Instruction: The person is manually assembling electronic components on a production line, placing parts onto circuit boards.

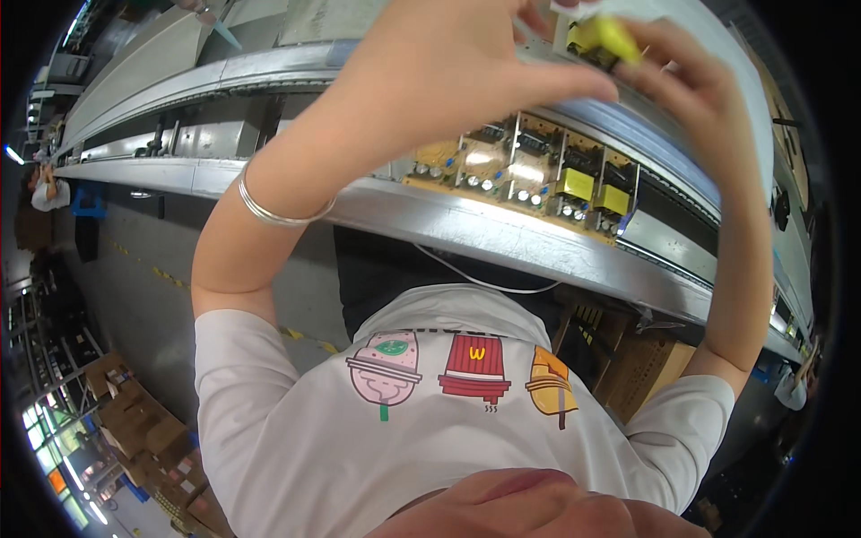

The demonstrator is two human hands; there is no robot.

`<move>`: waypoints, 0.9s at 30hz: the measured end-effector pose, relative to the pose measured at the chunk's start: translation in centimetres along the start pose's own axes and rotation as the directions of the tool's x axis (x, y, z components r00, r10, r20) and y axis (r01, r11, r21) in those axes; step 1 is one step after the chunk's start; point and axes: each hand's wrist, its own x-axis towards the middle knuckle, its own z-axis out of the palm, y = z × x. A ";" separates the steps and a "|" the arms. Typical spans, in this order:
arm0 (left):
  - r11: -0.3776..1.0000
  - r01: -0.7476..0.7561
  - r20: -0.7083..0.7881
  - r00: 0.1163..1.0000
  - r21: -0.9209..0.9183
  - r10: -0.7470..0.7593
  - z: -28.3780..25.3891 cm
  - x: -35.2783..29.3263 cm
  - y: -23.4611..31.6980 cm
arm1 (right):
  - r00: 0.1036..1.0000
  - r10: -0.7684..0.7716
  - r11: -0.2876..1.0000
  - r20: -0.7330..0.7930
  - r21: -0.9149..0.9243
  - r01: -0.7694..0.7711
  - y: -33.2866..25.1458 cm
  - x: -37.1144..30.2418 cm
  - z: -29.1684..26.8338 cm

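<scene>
Both my hands are raised over a metal conveyor line. My left hand, with a silver bracelet on its wrist, curves its thumb and forefinger toward a blurred yellow part. My right hand pinches that yellow part with its fingertips, close to a small board at the top edge. Whether my left hand grips anything is hidden by blur. Below my hands, a row of tan circuit boards with yellow transformers and dark capacitors lies on the line.
A white cable hangs under the conveyor rail. Cardboard boxes stand under the line at the right, more boxes at lower left. Yellow floor tape crosses the grey floor. Other people sit far left and far right.
</scene>
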 end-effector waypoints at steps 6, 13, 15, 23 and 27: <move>0.977 -0.213 -0.046 0.976 0.019 0.214 1.6 -4.4 -2.1 | 0.998 0.065 0.998 -0.001 0.023 -0.065 -5.2 -4.3 6.6; 0.963 -0.214 -0.081 0.970 0.163 0.229 2.6 -6.6 -3.8 | 0.946 0.314 0.947 0.087 0.046 -0.318 -6.2 -5.8 6.6; 0.970 -0.172 -0.066 0.980 0.171 0.185 2.8 -6.9 -3.8 | 0.963 0.256 0.966 0.085 -0.050 -0.253 -6.1 -6.5 6.7; 0.863 -0.268 -0.035 0.949 0.429 0.313 3.5 -6.6 -4.6 | 0.998 0.056 0.920 0.031 -0.390 -0.039 -5.7 -7.4 7.6; 0.874 -0.273 -0.048 0.947 0.402 0.317 4.4 -6.1 -4.9 | 0.997 0.052 0.884 0.049 -0.467 -0.023 -5.8 -7.3 7.6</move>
